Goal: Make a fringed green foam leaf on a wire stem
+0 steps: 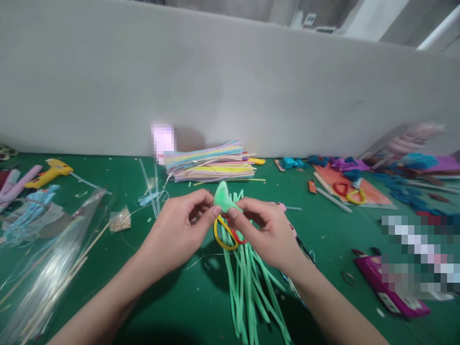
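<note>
A small light green fuzzy piece (223, 197) is held up between both hands above the table. My left hand (190, 223) pinches its lower left side between thumb and fingers. From the right, my right hand (264, 227) grips its lower right end with thumb and forefinger. Beneath the hands lies a bunch of green pipe cleaners (247, 287), fanned toward the table's front edge. Scissors with yellow and red handles (225, 234) rest on this bunch, their blades hidden.
Bundled pastel pipe cleaners (215, 165) lie at the back of the green table (172, 297). A yellow glue gun (53, 173) and clear plastic sleeves (53, 268) are on the left. An orange sheet (366, 184), a cutter (330, 197) and a magenta case (388, 287) are on the right.
</note>
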Demonstrator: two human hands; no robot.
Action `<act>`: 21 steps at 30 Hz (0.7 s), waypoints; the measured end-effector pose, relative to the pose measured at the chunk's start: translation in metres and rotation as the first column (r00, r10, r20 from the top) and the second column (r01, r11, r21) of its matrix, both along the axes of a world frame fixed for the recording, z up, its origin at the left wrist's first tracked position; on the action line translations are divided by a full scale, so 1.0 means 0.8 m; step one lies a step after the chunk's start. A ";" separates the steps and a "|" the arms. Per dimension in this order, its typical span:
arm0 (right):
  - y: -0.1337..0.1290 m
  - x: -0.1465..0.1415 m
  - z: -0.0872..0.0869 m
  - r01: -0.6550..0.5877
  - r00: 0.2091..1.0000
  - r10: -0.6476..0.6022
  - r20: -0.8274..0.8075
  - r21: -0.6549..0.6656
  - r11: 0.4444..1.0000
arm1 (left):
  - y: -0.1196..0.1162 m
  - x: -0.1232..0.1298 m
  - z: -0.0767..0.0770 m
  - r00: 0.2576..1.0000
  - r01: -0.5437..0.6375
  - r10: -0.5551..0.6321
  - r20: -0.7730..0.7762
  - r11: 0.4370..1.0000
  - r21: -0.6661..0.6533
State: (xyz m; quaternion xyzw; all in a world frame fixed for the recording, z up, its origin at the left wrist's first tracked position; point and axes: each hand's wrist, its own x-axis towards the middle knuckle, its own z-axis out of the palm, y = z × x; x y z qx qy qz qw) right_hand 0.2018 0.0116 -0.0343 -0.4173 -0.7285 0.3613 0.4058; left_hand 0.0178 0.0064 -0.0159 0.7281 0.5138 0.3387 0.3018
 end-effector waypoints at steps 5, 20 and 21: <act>0.033 0.012 -0.019 0.048 0.938 -0.118 -0.326 -0.216 0.975 | 0.003 -0.011 -0.007 1.000 0.001 -0.001 -0.007 1.000 -0.020; 0.089 0.094 -0.033 0.160 0.798 -0.382 -0.465 -0.447 0.880 | 0.006 -0.089 -0.050 0.985 0.141 -0.078 0.152 0.875 -0.463; 0.088 0.092 -0.034 0.158 0.803 -0.378 -0.461 -0.446 0.881 | -0.001 -0.087 -0.058 0.955 0.250 -0.105 0.277 0.786 -0.565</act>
